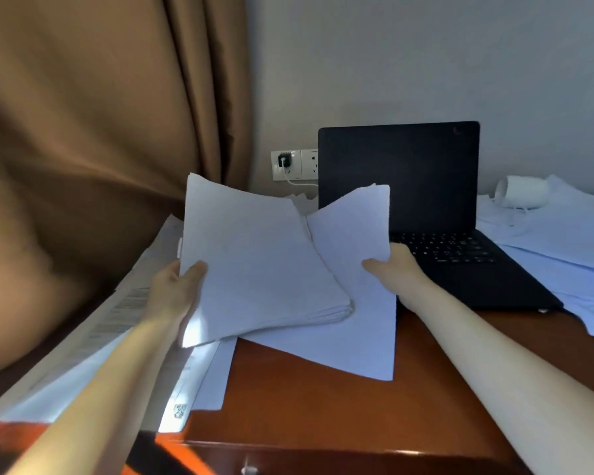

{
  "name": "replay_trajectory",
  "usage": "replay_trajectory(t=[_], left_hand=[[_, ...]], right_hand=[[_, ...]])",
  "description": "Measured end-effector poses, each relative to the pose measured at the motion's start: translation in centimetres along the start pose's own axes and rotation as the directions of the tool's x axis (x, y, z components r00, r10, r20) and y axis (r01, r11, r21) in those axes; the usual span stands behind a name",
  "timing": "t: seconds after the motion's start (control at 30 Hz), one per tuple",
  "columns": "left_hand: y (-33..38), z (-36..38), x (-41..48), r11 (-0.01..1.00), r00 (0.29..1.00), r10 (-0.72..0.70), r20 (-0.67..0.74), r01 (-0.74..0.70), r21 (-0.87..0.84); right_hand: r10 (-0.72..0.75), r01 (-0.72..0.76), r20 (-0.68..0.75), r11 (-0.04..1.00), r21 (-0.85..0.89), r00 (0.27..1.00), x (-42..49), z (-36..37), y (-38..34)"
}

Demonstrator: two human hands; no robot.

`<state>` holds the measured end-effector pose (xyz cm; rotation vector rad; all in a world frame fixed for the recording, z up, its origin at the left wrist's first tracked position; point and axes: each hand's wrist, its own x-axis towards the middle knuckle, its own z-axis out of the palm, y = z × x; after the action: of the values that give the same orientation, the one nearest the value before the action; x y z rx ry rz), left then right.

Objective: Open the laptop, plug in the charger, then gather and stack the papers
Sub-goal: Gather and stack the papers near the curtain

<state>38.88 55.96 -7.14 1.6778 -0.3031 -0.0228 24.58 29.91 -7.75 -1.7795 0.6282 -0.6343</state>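
The black laptop [426, 200] stands open on the wooden desk [306, 406], its screen dark. A charger plug [284, 159] sits in the wall socket, its white cable running behind the laptop. My left hand [175, 286] grips a thick stack of white papers [254, 262] lifted off the desk, thumb on top. My right hand [395, 269] holds a few white sheets [354, 286] at their right edge, partly under the stack. More loose papers [100, 337] lie at the desk's left, others [563, 241] to the right of the laptop.
A brown curtain [100, 114] hangs at the left and reaches the desk edge. A white mug-like object [522, 193] lies on its side on the papers at the right. A drawer knob [249, 469] shows at the desk front.
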Motion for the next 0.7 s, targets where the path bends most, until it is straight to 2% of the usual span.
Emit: replay_trajectory(t=[0.07, 0.17, 0.27, 0.4, 0.53, 0.7], left_hand=[[0.4, 0.4, 0.4, 1.0, 1.0, 0.015, 0.009, -0.015, -0.022], [0.7, 0.8, 0.9, 1.0, 1.0, 0.006, 0.025, -0.006, -0.028], [0.6, 0.9, 1.3, 1.0, 1.0, -0.007, 0.015, 0.007, -0.02], [0.6, 0.7, 1.4, 0.999, 0.999, -0.049, -0.006, 0.049, 0.007], [0.9, 0.4, 0.9, 0.996, 0.997, -0.081, 0.005, 0.081, 0.037], [1.1, 0.1, 0.8, 0.996, 0.995, -0.075, 0.059, 0.071, 0.058]], right_hand=[[0.002, -0.001, 0.021, 0.999, -0.048, 1.0, 0.8, -0.2, -0.2], [-0.014, 0.008, -0.116, 0.999, -0.053, 0.993, 2.6, -0.5, -0.1], [0.003, 0.035, -0.289, 0.991, 0.127, 0.957, 4.1, -1.4, 0.4], [0.064, 0.118, -0.463, 0.928, 0.353, 0.884, 5.0, -2.7, 1.2], [0.088, 0.204, -0.584, 0.886, 0.416, 0.807, 5.0, -3.1, 1.9], [0.134, 0.246, -0.657, 0.858, 0.452, 0.742, 5.2, -4.3, 1.8]])
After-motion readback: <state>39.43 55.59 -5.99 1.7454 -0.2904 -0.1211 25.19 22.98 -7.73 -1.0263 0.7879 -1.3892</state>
